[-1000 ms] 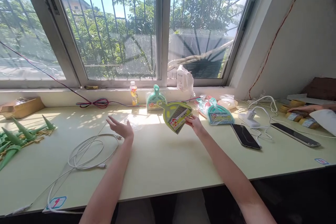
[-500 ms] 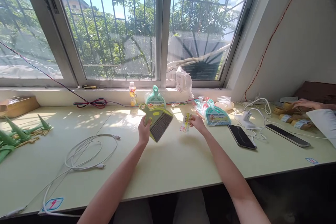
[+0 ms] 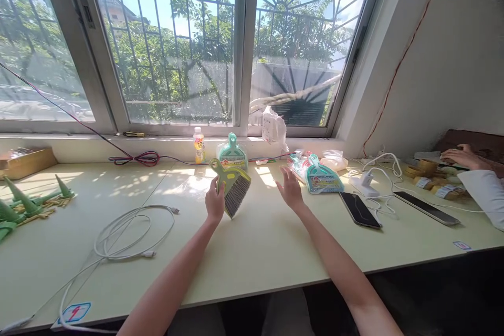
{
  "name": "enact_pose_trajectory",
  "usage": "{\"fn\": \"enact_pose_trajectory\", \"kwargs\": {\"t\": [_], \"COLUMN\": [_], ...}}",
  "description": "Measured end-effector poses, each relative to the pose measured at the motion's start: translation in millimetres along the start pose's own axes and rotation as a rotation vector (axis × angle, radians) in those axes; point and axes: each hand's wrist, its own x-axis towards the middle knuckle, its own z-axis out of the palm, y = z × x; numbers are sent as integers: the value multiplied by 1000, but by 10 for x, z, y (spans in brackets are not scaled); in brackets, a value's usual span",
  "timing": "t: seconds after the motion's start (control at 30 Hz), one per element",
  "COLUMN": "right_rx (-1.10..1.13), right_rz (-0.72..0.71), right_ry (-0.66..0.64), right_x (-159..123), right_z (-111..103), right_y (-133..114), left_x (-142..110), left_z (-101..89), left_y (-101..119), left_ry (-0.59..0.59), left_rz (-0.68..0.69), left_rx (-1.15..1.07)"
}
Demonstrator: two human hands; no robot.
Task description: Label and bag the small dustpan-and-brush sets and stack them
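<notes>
My left hand [image 3: 214,202] is closed around a small yellow-green dustpan [image 3: 225,174] with a dark-bristled hand brush [image 3: 237,192] nested in it. The set is tilted above the table, bristles facing right. To the right, my right hand [image 3: 290,189] is raised with fingers apart and holds nothing. Beside it lies a bagged teal dustpan set [image 3: 323,176] with a printed label. Another teal dustpan set [image 3: 232,152] stands against the wall behind my left hand. The label card is not visible now.
A drink bottle [image 3: 199,146] stands by the wall. A looped white cable [image 3: 136,226] lies left, near green cone-shaped pieces [image 3: 23,200]. Two phones, one a black phone [image 3: 359,210], and a power adapter [image 3: 366,184] are right. Another person's hand [image 3: 464,156] is at far right.
My right hand has let go of the label card and its fingers have spread. My left hand still holds the dustpan and brush, which have turned slightly.
</notes>
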Motion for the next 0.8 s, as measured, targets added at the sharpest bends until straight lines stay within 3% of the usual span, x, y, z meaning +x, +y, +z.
{"fn": "enact_pose_trajectory", "kwargs": {"t": [0.07,0.17,0.27,0.4,0.5,0.6,0.77,0.8], "right_rx": [230,447,553,634,666,697,797,750], "right_rz": [-65,-155,-102,-2,14,35,18,21], "right_ry": [12,-78,-60,1,-11,-55,-184,-187], "right_x": [-55,-200,-297,-246,-179,-170,-134,-101], "right_z": [13,51,57,1,-48,-102,-220,-243], "right_y": [-295,-784,-1091,-1092,-1021,-1033,-1000,-940], "left_x": [-114,-300,-426,-463,-412,-246,245,330], "left_z": [35,71,63,45,69,64,-157,-205], "left_y": [67,171,248,309,309,220,-129,-203], "left_ry": [-25,-119,-230,-309,-324,-254,149,182], "left_rz": [62,245,374,343,359,306,37,-11], "left_rx": [8,7,-45,-232,-182,-82,-11,5]}}
